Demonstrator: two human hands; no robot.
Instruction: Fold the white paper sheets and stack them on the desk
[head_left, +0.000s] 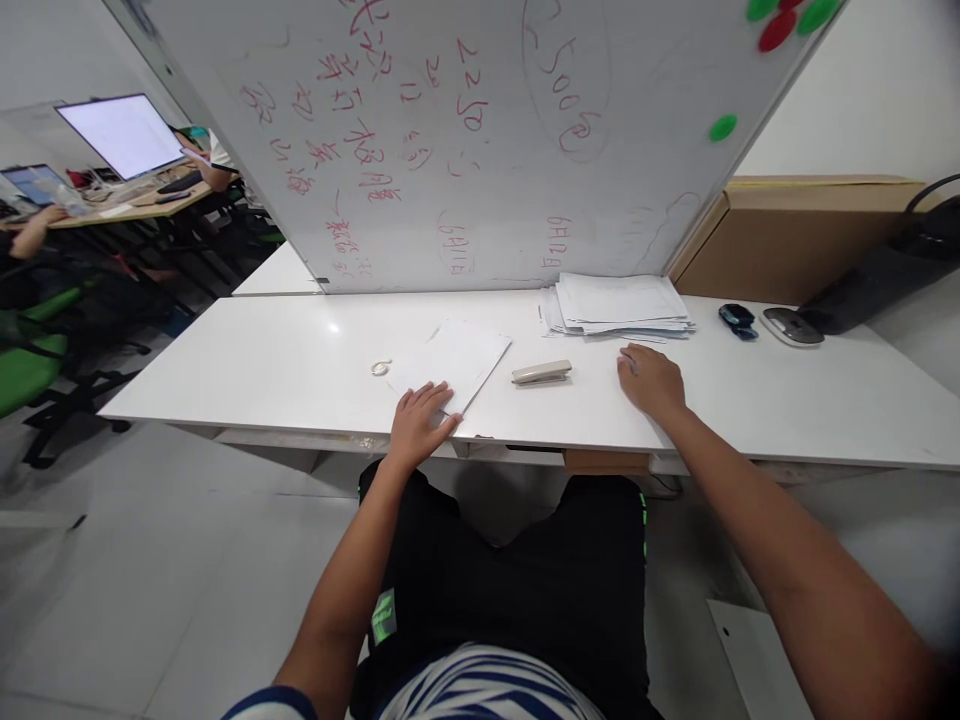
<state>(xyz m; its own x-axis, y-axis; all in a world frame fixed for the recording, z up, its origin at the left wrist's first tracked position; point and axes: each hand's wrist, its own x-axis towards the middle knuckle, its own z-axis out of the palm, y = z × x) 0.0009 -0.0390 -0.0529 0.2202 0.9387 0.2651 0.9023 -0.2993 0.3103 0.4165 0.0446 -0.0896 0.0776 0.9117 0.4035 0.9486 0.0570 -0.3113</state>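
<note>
My left hand (421, 428) lies on the near edge of the white paper sheets (457, 358), its fingers stretched out flat. To the right of the sheets a beige stapler (541, 373) rests on the desk, apart from both hands. My right hand (654, 382) rests on the desk right of the stapler, its fingers curled in; a small greyish spot shows at the fingertips, and what they hold, if anything, cannot be made out. Just beyond that hand sits a stack of papers (622, 303). A small white ring-shaped thing (381, 368) lies left of the sheets.
A whiteboard (495, 150) with red writing stands along the back of the white desk (247, 350). At the right are a computer mouse (791, 327), a small dark object (739, 320), a cardboard box (795, 240) and a black bottle-like object (885, 270). Other people sit at a far-left desk.
</note>
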